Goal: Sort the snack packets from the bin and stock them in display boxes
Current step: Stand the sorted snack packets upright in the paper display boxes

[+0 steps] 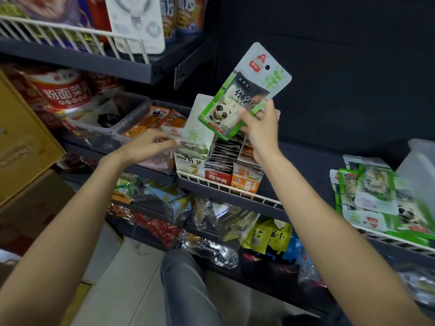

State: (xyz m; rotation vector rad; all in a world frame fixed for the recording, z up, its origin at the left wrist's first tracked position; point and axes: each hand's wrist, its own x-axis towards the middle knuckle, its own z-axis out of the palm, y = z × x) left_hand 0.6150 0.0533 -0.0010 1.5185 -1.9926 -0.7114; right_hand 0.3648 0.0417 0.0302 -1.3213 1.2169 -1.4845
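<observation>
Right hand [260,128] pinching the lower edge of a green panda bamboo-shoot packet [244,90] raised above the display box [190,164], left hand [150,143] fingertips gripping another packet [186,135] over that box.

a small grocery or snack shop aisle. dark metal shelves [131,67] with white wire front rails [70,36] run in tiers, stocked with instant noodle cups [63,92], bagged snacks [235,229] and open display boxes [219,170] of small packets. a cardboard carton [26,142] stands at the left on the tiled floor [131,278].
</observation>
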